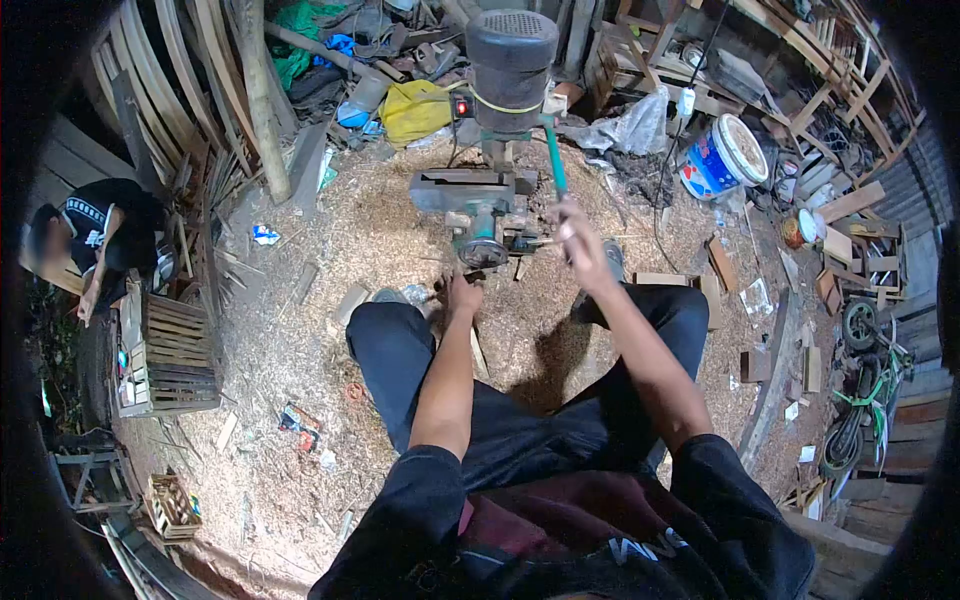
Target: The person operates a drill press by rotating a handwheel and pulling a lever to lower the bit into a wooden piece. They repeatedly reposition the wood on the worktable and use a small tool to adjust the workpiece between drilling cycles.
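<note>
A drilling or mortising machine with a dark motor housing stands in front of me. My right hand is wrapped around the end of its green lever, to the right of the machine. Below the grey metal bed is a round handwheel. My left hand is low, just under the wheel's left edge, with its fingers curled in shadow. What they hold is hidden. A red light glows on the switch box left of the motor.
Wood shavings cover the ground. A yellow sack lies behind, left of the machine; a white-and-blue bucket stands right. Another person sits at far left near a slatted crate. A small green bike is at right.
</note>
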`<state>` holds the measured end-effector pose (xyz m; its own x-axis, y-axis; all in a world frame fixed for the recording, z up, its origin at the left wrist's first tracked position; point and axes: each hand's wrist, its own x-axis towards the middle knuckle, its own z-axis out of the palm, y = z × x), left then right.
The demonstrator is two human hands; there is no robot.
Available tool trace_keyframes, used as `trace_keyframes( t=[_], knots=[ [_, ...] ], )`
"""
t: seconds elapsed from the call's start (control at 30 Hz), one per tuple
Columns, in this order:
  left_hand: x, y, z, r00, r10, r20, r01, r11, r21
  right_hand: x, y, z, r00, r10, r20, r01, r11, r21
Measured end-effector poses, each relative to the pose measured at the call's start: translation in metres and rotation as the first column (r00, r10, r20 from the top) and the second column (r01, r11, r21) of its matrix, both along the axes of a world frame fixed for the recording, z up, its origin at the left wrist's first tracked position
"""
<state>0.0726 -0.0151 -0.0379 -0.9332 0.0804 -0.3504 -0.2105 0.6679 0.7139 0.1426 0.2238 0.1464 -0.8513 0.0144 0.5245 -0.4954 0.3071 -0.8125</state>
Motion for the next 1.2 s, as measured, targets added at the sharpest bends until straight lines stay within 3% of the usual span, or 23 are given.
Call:
trace_keyframes(
  t=[0.07,0.1,0.2,0.3,0.37,0.4,0.43,0.47,0.5,0.57,0.6,0.63,0.7,0.73,0.8,0.83,0.87,0.9,0.97,1.0,1.07,1.17,1.2],
  knots=[
    [-0.005,-0.002,-0.019,0.994,0.018,-0.108,-0.017,1.000,0.003,-0.029,0.011,0.051,0.992,0.050,-0.118,-0.072,0.978,-0.194],
    [-0.002,-0.003,-0.014,0.993,0.015,-0.116,-0.018,0.999,-0.028,-0.042,0.005,0.095,0.985,-0.009,-0.173,-0.030,0.975,-0.219],
    [0.009,-0.008,0.016,0.995,0.018,-0.095,-0.024,0.998,-0.062,-0.105,0.012,0.200,0.969,-0.243,-0.039,0.221,0.931,-0.292],
    [0.013,-0.019,0.019,0.999,0.030,0.022,-0.030,0.999,-0.013,-0.174,0.043,0.246,0.985,-0.170,-0.042,0.148,0.936,-0.319],
    [0.014,-0.023,0.007,0.997,-0.005,0.075,0.009,0.998,-0.060,-0.201,0.052,0.262,0.973,-0.231,-0.002,0.218,0.922,-0.321],
    [0.015,-0.026,-0.002,0.997,-0.034,0.070,0.043,0.992,-0.117,-0.201,0.054,0.276,0.923,-0.385,0.018,0.385,0.919,-0.092],
    [0.017,-0.027,-0.028,0.995,-0.098,0.009,0.097,0.965,-0.244,-0.219,0.062,0.277,0.880,-0.469,-0.078,0.470,0.883,0.002],
    [0.017,-0.028,-0.045,0.985,-0.170,-0.039,0.144,0.918,-0.370,-0.230,0.062,0.279,0.900,-0.423,-0.110,0.415,0.906,-0.088],
    [0.016,-0.028,-0.042,0.976,-0.215,0.034,0.212,0.901,-0.379,-0.238,0.061,0.284,0.915,-0.378,-0.142,0.353,0.919,-0.175],
    [0.016,-0.030,-0.028,0.936,-0.304,0.179,0.351,0.855,-0.382,-0.252,0.066,0.295,0.862,-0.470,-0.193,0.448,0.882,-0.145],
    [0.009,-0.029,-0.065,0.949,-0.293,0.113,0.312,0.839,-0.446,-0.267,0.089,0.296,0.951,-0.284,-0.123,0.242,0.931,-0.275],
    [0.008,-0.028,-0.053,0.934,-0.313,0.171,0.356,0.806,-0.473,-0.273,0.099,0.303,0.993,-0.097,-0.060,0.062,0.905,-0.422],
    [0.004,-0.026,-0.035,0.897,-0.337,0.287,0.441,0.736,-0.514,-0.302,0.089,0.307,0.825,-0.554,-0.110,0.533,0.828,-0.172],
    [0.000,-0.028,-0.034,0.901,-0.324,0.288,0.430,0.750,-0.503,-0.312,0.087,0.309,0.938,-0.343,-0.043,0.312,0.893,-0.325],
    [-0.016,-0.035,-0.051,0.909,-0.304,0.285,0.410,0.779,-0.474,-0.295,0.077,0.316,0.885,-0.463,0.050,0.456,0.841,-0.293],
    [-0.027,-0.038,-0.060,0.929,-0.313,0.197,0.369,0.824,-0.429,-0.282,0.069,0.317,0.847,-0.523,0.094,0.527,0.806,-0.268],
    [-0.036,-0.043,-0.071,0.942,-0.315,0.113,0.334,0.865,-0.375,-0.277,0.058,0.312,0.801,-0.599,0.012,0.565,0.748,-0.348],
    [-0.035,-0.044,-0.087,0.951,-0.308,0.036,0.303,0.899,-0.317,-0.268,0.060,0.303,0.857,-0.515,0.014,0.480,0.788,-0.386],
    [-0.035,-0.035,-0.105,0.999,-0.038,-0.006,0.037,0.981,-0.189,-0.251,0.059,0.294,0.946,-0.325,-0.017,0.279,0.836,-0.473],
    [-0.030,-0.031,-0.078,0.998,-0.009,-0.063,-0.004,0.981,-0.196,-0.233,0.048,0.290,0.908,-0.416,-0.035,0.364,0.830,-0.422],
    [-0.027,-0.027,-0.068,0.991,0.032,-0.132,-0.063,0.971,-0.232,-0.211,0.038,0.273,0.920,-0.382,-0.087,0.307,0.840,-0.448],
    [-0.020,-0.018,-0.003,0.970,0.244,-0.003,-0.244,0.970,-0.016,-0.190,0.032,0.261,0.914,-0.388,-0.120,0.297,0.840,-0.454],
    [-0.021,-0.013,0.004,0.933,0.280,-0.226,-0.264,0.959,0.100,-0.181,0.033,0.258,0.906,-0.412,-0.101,0.357,0.869,-0.344]
  ],
)
